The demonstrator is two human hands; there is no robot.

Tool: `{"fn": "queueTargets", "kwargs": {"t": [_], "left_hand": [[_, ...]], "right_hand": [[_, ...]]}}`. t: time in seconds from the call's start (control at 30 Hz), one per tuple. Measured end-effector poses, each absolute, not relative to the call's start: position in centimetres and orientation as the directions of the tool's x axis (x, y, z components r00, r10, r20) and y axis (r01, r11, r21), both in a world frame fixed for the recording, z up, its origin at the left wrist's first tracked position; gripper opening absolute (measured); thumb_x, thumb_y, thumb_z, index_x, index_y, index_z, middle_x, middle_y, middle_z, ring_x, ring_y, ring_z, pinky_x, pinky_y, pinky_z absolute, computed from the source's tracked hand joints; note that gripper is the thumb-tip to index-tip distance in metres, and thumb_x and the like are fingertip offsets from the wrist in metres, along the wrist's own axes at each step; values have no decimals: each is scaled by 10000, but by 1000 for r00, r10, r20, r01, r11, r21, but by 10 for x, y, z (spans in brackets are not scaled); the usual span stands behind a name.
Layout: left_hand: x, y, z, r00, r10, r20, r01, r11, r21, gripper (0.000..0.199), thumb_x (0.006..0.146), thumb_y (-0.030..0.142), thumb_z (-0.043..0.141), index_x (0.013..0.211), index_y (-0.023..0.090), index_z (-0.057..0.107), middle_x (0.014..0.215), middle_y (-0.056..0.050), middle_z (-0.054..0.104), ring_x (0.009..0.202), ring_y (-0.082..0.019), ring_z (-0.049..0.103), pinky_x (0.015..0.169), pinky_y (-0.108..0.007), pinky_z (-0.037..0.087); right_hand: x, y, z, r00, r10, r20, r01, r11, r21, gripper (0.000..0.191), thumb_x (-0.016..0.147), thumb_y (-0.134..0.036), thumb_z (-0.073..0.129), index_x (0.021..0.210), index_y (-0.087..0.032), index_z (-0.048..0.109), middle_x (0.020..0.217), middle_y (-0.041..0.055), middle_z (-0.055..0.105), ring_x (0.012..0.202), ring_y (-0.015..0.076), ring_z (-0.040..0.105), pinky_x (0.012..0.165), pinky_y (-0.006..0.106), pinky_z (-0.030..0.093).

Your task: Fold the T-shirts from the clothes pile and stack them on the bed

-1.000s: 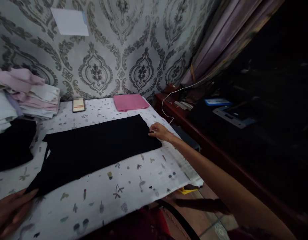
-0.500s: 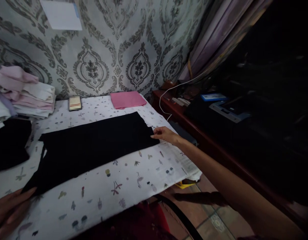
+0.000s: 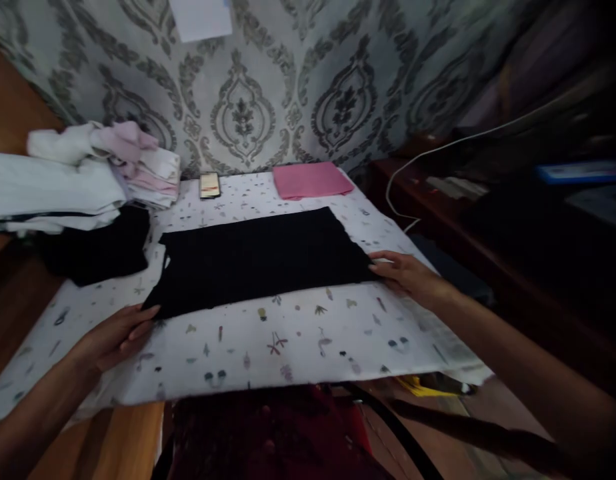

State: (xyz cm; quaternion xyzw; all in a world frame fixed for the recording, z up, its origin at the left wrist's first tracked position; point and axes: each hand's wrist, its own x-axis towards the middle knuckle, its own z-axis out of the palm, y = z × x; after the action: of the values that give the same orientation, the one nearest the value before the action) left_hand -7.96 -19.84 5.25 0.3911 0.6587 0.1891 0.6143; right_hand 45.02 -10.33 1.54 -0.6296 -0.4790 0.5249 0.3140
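A black folded garment (image 3: 258, 257) lies spread in a long strip on the table's white patterned cloth (image 3: 298, 340); its exact kind does not show. My left hand (image 3: 125, 333) pinches its near left corner between thumb and fingers. At the other end, my right hand (image 3: 405, 275) grips the near right corner, with the thumb and forefinger closed on the edge. Both near corners are held while the far edge rests flat. Beyond the garment lies a folded pink cloth (image 3: 313, 180).
A pile of white and pink folded clothes (image 3: 78, 187) stands at the left, with black cloth (image 3: 98, 250) under it. A phone-like object (image 3: 209, 186) lies near the wall. On the right, a dark red wooden ledge (image 3: 403, 183) carries a white cable (image 3: 433, 152).
The view has swung left, bringing more of the clothes pile and my left arm into sight. My right hand has shifted from the garment's right edge to its near right corner.
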Motion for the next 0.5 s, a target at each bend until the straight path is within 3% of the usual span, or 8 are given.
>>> {"fn": "queueTargets", "kwargs": {"t": [0.17, 0.5], "left_hand": [[-84, -200, 58, 47, 758, -650, 147, 638, 755, 690, 605, 661, 778, 402, 203, 303, 331, 91, 215, 320, -16, 150, 342, -180, 107], [-87, -212, 42, -24, 769, -639, 192, 631, 751, 646, 680, 643, 725, 420, 201, 332, 289, 66, 283, 283, -21, 228, 333, -163, 149]], "right_hand": [[453, -108, 14, -29, 951, -306, 286, -286, -915, 665, 579, -633, 808, 1055, -237, 566, 511, -117, 324, 419, 70, 249, 417, 236, 148], [446, -110, 21, 1, 957, -289, 393, -266, -880, 698, 510, -658, 834, 1010, -239, 587, 528, -107, 393, 433, 75, 324, 410, 228, 238]]}}
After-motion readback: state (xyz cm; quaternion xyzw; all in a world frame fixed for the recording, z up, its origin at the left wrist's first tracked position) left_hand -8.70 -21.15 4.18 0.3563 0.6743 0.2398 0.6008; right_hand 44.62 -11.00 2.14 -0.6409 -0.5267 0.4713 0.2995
